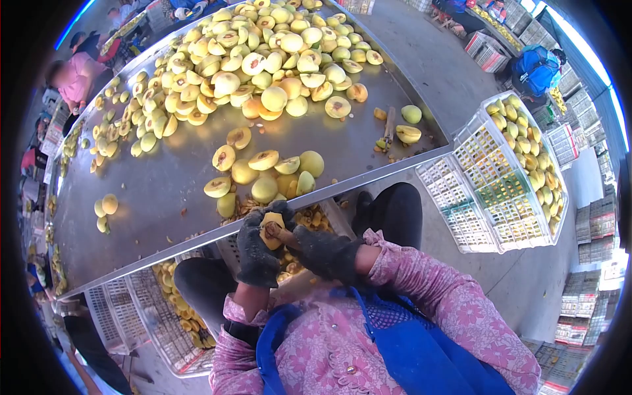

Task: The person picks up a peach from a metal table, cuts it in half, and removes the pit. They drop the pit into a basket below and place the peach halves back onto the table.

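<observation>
Gripping cut fruit (270, 237) in gloved left hand (257, 253), brown tool (286, 237) in right hand (327, 253), just beside edge of tabletop (161, 191).

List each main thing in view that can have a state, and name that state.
Left hand: gloved, closed on held fruit
Right hand: gloved, close to held fruit
Held fruit: cut
Fruit pile: cut and uncut, mixed
Table: partly covered
Right crate: full of fruit
Lower-left crate: holding yellow pieces

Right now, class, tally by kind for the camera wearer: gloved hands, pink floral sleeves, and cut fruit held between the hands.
Gloved hands: 2 (left hand, right hand)
Pink floral sleeves: 2
Cut fruit held: 1
Total: 5
</observation>
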A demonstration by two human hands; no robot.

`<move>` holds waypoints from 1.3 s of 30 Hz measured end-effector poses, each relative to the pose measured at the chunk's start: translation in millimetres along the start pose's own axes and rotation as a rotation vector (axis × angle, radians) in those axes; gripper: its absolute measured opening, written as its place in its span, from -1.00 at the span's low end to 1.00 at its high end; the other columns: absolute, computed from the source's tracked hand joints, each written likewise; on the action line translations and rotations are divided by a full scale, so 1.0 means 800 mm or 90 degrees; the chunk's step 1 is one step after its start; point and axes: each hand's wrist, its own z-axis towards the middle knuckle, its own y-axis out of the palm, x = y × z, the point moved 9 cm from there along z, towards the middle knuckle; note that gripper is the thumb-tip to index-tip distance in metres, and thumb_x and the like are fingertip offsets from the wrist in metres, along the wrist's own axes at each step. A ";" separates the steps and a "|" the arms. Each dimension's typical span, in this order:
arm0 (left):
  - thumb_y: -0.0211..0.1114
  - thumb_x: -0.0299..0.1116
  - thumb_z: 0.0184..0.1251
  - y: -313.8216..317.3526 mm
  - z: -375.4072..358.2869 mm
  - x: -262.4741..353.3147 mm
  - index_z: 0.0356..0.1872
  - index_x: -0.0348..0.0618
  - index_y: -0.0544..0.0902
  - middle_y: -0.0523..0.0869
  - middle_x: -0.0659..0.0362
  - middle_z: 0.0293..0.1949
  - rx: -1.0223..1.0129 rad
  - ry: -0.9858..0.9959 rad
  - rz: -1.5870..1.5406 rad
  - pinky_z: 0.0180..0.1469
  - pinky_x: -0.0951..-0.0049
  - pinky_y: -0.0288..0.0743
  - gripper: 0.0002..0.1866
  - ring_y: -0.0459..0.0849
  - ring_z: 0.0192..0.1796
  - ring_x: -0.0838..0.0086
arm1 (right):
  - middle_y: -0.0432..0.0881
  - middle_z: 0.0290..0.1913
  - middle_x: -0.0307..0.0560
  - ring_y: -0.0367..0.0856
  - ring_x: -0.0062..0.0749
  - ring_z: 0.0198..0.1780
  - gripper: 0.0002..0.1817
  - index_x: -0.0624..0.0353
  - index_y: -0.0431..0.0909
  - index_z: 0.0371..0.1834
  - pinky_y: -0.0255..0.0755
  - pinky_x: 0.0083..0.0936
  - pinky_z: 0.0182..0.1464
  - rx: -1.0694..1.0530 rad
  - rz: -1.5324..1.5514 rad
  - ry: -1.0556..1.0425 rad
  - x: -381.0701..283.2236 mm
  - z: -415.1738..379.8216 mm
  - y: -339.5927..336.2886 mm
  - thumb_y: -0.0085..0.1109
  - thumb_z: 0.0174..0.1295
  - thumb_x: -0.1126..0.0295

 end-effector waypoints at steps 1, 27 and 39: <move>0.09 -0.37 0.30 0.002 -0.001 -0.001 0.01 -0.38 0.50 0.63 0.02 -0.14 0.001 0.000 0.000 -0.02 0.44 0.50 -0.66 0.62 -0.14 0.34 | 0.39 0.19 0.18 0.41 -0.04 0.21 -0.43 -0.10 0.10 0.41 0.29 -0.30 0.23 -0.018 0.087 0.072 0.011 -0.001 0.004 -0.06 0.33 0.45; 0.05 -0.21 0.34 -0.024 -0.043 0.002 -0.10 -0.28 0.57 0.65 0.09 -0.20 0.129 0.170 0.363 -0.16 0.36 0.56 -0.67 0.64 -0.21 0.37 | 0.57 -0.37 -0.08 0.58 -0.58 -0.45 -0.63 0.23 0.44 0.09 0.41 -0.62 -0.49 -0.322 0.078 0.250 0.047 -0.054 0.044 0.05 0.21 0.39; 0.03 -0.15 0.35 -0.136 -0.098 0.167 -0.01 -0.28 0.55 0.65 0.06 -0.10 0.278 0.397 -0.002 -0.05 0.31 0.54 -0.60 0.60 -0.03 0.27 | 0.46 0.12 -0.08 0.49 -0.35 0.02 -0.50 0.15 0.37 0.21 0.36 -0.46 0.06 -0.413 -0.207 0.158 0.187 -0.044 0.069 0.08 0.19 0.24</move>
